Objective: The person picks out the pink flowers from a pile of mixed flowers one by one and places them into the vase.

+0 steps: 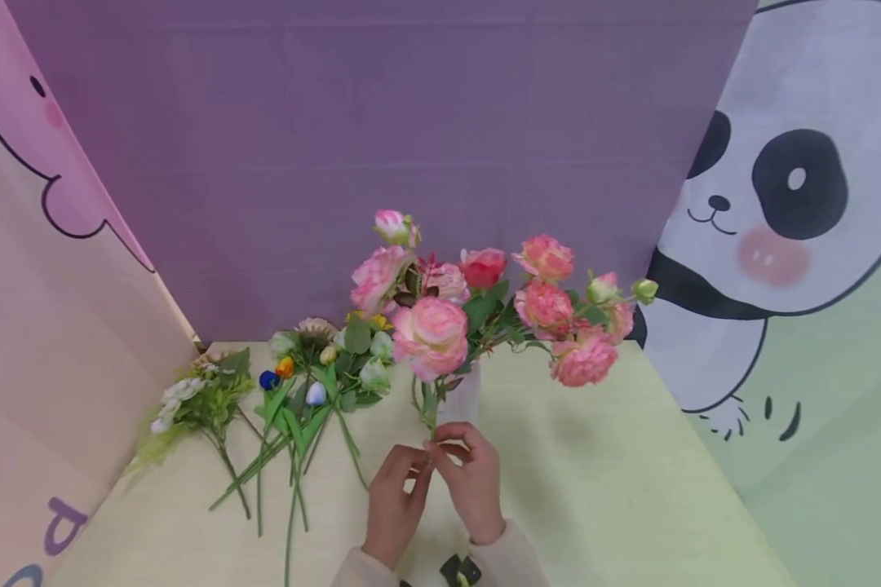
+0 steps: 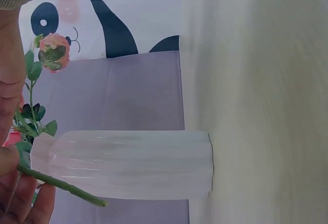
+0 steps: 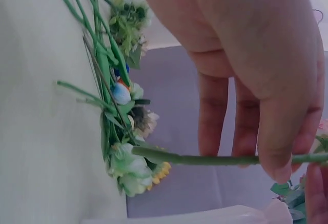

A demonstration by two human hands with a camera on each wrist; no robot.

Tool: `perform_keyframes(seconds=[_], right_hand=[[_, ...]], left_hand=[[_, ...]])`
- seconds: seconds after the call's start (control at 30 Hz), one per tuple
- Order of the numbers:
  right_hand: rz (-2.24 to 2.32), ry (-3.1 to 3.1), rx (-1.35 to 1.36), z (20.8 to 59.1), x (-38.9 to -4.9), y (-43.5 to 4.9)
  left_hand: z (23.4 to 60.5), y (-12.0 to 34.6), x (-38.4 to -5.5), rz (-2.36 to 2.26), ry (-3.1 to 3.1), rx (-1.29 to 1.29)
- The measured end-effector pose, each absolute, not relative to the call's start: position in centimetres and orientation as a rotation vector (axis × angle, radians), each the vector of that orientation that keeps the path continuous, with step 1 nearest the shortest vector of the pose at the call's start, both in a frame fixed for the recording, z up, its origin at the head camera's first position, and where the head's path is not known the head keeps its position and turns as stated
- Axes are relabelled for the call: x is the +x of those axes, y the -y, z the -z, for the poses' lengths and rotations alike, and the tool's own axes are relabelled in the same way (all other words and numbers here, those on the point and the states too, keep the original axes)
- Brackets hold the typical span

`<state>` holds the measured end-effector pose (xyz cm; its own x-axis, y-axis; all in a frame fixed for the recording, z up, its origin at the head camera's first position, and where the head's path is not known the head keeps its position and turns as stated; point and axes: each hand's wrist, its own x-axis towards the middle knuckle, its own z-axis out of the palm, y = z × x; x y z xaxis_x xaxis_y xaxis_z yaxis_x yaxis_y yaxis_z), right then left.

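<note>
In the head view, my left hand (image 1: 399,497) and right hand (image 1: 470,477) meet at the front of the table, both pinching the green stem of a pink peony (image 1: 431,338). Its blooms stand above the fingertips. The stem's bare lower end (image 2: 77,190) sticks out past the fingers in the left wrist view. In the right wrist view, the right thumb presses on the stem (image 3: 220,160). Just behind the hands is a white ribbed vase (image 1: 464,399), partly hidden by flowers. Coral-pink peonies (image 1: 543,308) lean out to the right from the vase.
Several loose flowers lie at the table's left: a blue tulip (image 1: 268,380), a white-blue tulip (image 1: 316,394), a white-flowered spray (image 1: 179,398), with stems pointing forward. A purple backdrop (image 1: 440,122) closes the rear. A panda-printed wall (image 1: 800,187) stands at the right.
</note>
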<state>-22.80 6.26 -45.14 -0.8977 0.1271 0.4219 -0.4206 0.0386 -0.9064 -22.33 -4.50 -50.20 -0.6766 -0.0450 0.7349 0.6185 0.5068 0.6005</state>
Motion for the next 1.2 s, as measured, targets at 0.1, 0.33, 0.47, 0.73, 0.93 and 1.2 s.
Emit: perform_keyframes(seconds=[0.1, 0.33, 0.47, 0.73, 0.93, 1.2], right_hand=[[-1.858, 1.924, 0.274, 44.9, -22.9, -6.4], [-1.721, 1.952, 0.242, 44.3, -23.9, -6.9], [-1.676, 2.007, 0.194, 43.4, -24.7, -7.3], [-1.527, 1.945, 0.341, 39.9, -24.8, -7.7], [-1.499, 1.917, 0.417, 38.5, -25.6, -8.3], [-1.438, 1.945, 0.459, 36.4, -26.4, -8.3]], left_hand=[[49.9, 4.2, -22.8, 1.205, 2.058, -0.473], [49.3, 3.6, -24.1, 1.26, 2.087, -0.502], [48.8, 3.5, -24.9, 1.323, 2.105, -0.522], [49.5, 4.6, -27.0, 1.45, 2.178, -0.455], [50.6, 5.2, -28.9, 1.643, 2.281, -0.299], [52.5, 3.9, -31.7, 1.981, 2.239, -0.344]])
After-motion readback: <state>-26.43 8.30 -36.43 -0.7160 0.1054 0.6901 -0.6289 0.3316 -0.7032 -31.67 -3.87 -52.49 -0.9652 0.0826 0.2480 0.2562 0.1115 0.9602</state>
